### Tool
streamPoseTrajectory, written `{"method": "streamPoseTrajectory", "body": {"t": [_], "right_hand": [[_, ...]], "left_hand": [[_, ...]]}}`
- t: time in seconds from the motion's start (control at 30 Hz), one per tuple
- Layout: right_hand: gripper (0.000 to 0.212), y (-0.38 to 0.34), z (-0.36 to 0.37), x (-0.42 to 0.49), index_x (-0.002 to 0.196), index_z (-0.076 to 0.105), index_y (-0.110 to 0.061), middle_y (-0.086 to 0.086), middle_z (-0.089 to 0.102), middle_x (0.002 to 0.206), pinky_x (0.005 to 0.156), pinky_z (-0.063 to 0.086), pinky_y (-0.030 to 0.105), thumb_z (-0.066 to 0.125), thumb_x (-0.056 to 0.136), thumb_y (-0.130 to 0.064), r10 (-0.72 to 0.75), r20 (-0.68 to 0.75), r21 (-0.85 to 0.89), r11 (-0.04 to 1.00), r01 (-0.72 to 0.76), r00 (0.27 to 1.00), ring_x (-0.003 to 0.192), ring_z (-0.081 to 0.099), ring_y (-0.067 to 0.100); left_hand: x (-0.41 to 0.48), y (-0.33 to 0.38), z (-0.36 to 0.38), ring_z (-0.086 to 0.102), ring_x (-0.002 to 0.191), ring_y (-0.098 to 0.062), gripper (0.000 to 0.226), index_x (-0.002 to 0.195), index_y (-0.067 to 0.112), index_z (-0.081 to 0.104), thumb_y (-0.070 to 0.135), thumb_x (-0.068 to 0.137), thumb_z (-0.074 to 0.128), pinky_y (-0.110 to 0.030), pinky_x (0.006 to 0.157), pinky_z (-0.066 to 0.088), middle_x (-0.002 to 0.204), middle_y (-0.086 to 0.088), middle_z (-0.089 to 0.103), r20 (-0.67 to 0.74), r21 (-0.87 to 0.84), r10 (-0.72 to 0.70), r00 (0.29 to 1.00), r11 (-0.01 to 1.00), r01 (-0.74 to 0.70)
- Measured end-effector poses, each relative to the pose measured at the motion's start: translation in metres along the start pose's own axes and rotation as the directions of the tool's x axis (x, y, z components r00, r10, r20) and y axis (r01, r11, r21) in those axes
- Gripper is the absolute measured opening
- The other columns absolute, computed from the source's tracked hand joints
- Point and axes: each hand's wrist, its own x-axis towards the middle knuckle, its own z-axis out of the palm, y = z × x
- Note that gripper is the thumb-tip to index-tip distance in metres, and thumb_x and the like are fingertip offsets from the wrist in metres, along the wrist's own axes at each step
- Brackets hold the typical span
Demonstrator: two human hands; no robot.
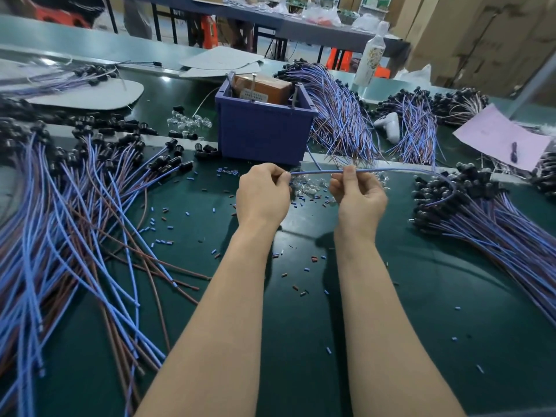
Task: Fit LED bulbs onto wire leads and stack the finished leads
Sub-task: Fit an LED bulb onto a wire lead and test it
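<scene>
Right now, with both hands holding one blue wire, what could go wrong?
1. The blue wire held by the left hand and right hand trails over the right pile; pulling may snag other leads.
2. Loose clear bulbs lie under the hands; a knock could scatter them.

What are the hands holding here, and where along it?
One blue wire lead. The left hand pinches its free end; the right hand pinches it further along, the rest arching toward the right-side pile.
</scene>
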Motion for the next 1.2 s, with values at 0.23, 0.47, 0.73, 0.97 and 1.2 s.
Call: {"method": "streamPoseTrajectory", "body": {"t": [0.23,0.47,0.73,0.97,1.2], "right_hand": [[0.022,0.006,0.003,0.001,0.074,0.050,-0.011,-0.002,0.061,0.058,0.052,0.050,0.014,0.053,0.095,-0.005,0.029,-0.025,0.017,0.999,-0.028,0.999,0.045,0.056,0.001],[0.016,-0.005,-0.008,0.004,0.079,0.054,-0.006,-0.001,0.066,0.053,0.056,0.056,0.018,0.052,0.095,-0.004,0.205,-0.038,0.276,0.943,-0.187,0.978,0.050,0.064,0.006],[0.018,0.006,0.018,-0.020,0.077,0.063,-0.006,0.002,0.069,0.059,0.055,0.053,0.015,0.055,0.094,-0.006,0.385,0.198,0.237,0.874,-0.425,0.902,0.053,0.064,0.007],[0.035,0.007,0.020,-0.035,0.062,0.061,-0.015,-0.006,0.057,0.052,0.049,0.039,0.023,0.054,0.095,-0.025,0.076,0.428,-0.525,0.831,0.180,0.900,0.048,0.048,0.011],[0.024,0.012,0.011,-0.027,0.106,0.067,-0.010,0.006,0.069,0.097,0.082,0.038,0.028,0.051,0.096,-0.025,-0.135,0.572,-0.717,0.397,0.573,0.809,0.095,0.058,0.025]], "left_hand": [[0.002,-0.002,-0.004,0.065,0.091,-0.019,0.017,0.090,0.015,0.069,0.024,0.093,0.054,-0.028,0.083,0.049,0.086,-0.002,0.072,-0.033,-0.012,-0.075,0.997,0.997,0.075],[0.007,-0.007,-0.015,0.049,0.118,-0.026,0.027,0.106,0.020,0.067,0.011,0.089,0.048,-0.035,0.098,0.040,0.124,-0.005,0.059,-0.181,0.060,-0.114,0.977,0.990,0.126],[-0.009,0.010,0.011,0.056,0.075,-0.009,0.021,0.103,0.007,0.065,0.016,0.099,0.047,-0.014,0.066,0.046,0.089,-0.005,0.066,0.218,-0.452,0.013,0.976,0.888,0.089],[0.002,0.002,0.009,0.061,0.067,-0.014,0.016,0.091,0.009,0.062,0.010,0.097,0.047,-0.025,0.062,0.052,0.078,-0.004,0.065,-0.033,-0.639,-0.202,0.979,0.758,0.135],[0.012,-0.007,0.005,0.052,0.056,-0.001,0.017,0.087,0.012,0.053,0.010,0.099,0.041,-0.015,0.055,0.045,0.071,0.004,0.056,-0.227,-0.778,-0.414,0.881,0.621,0.091]]}}
